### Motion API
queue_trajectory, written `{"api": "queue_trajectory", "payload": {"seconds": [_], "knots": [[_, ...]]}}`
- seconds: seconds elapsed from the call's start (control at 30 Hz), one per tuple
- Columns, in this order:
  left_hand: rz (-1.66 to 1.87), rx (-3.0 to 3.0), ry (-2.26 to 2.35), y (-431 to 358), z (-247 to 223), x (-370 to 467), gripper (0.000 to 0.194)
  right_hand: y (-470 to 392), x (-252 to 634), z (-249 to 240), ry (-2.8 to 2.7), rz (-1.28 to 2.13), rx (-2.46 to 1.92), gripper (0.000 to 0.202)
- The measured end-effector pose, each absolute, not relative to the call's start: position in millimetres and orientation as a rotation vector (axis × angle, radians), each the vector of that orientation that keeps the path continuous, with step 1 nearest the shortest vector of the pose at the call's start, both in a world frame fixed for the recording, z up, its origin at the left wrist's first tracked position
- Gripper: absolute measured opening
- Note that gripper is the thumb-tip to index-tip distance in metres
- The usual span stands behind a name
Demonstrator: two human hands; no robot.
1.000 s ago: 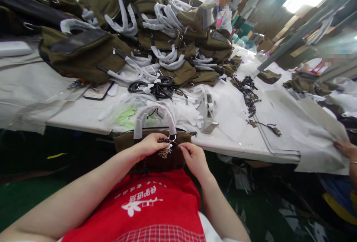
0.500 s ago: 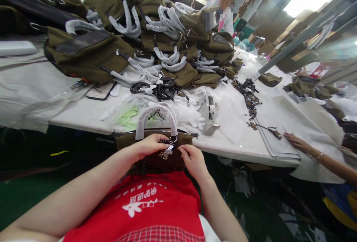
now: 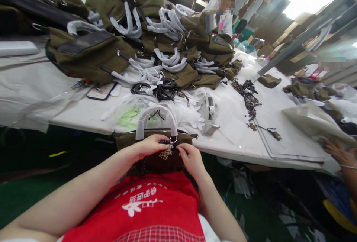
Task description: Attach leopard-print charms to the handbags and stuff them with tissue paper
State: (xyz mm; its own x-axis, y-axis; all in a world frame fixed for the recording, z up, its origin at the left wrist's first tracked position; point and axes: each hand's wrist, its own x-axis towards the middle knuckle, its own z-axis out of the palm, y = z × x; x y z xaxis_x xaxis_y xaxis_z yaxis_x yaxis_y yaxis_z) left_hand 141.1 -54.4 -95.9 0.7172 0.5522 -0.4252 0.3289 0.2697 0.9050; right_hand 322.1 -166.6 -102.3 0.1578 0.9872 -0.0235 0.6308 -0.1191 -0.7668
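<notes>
Shifted sheet (image 3: 315, 120), thin cord (image 3: 173, 144) indistinct

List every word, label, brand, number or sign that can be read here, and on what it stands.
"快驴进货": white print on the red apron.
A smaller white line above it, on the same apron: too small and blurred to read.
Elsewhere: no text that I can read.
</notes>
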Motion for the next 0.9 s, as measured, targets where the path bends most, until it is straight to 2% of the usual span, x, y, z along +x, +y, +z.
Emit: {"api": "queue_trajectory", "payload": {"seconds": [0.33, 0.5, 0.6, 0.7, 0.8, 0.9], "knots": [[0.254, 1.707, 0.897, -62.2, -98.6, 145.7, 0.034, -159.6, 316.3, -98.9, -1.641, 0.643, -1.852, 0.021], [0.342, 1.943, 1.066, -66.2, -95.9, 147.9, 0.044, -151.6, 313.4, -102.9, -1.692, 0.591, -1.842, 0.022], [0.370, 2.016, 1.056, -63.4, -97.7, 148.6, 0.034, -148.0, 310.8, -105.3, -1.683, 0.575, -1.851, 0.021], [0.387, 2.055, 1.076, -62.7, -98.0, 146.0, 0.030, -145.7, 308.1, -105.7, -1.581, 0.605, -1.877, 0.021], [0.520, 2.088, 1.153, -66.2, -96.3, 142.8, 0.029, -140.7, 305.6, -104.6, -1.346, 0.683, -1.922, 0.030], [0.662, 1.908, 1.105, -69.5, -96.9, 146.0, 0.027, -131.8, 303.4, -104.8, -1.164, 0.778, -1.934, 0.035]]}}
